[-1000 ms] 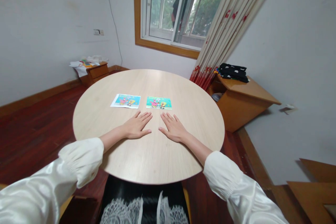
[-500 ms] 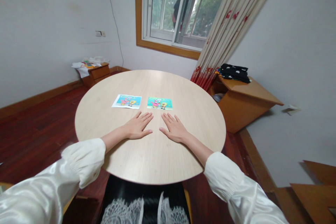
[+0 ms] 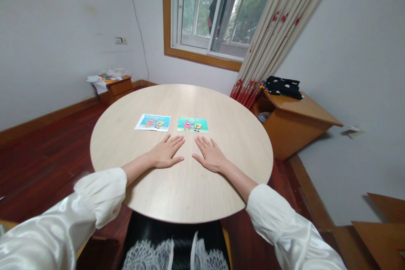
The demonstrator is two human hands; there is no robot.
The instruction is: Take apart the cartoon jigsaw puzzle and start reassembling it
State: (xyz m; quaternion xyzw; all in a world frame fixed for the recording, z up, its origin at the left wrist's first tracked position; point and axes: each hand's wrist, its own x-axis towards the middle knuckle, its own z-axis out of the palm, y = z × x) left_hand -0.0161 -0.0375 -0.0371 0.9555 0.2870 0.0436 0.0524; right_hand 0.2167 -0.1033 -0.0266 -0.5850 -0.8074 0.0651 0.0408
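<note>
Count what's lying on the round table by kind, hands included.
Cartoon pictures: 2, the white-bordered cartoon picture and the second cartoon picture
Hands lying flat: 2, the left hand and the right hand
Total: 4

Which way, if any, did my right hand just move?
No. The right hand lies flat on the round wooden table, fingertips as near the right-hand colourful cartoon card as before.

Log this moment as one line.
left hand: flat on table, empty | right hand: flat, empty | left picture, right picture: ahead of hands, untouched
</note>
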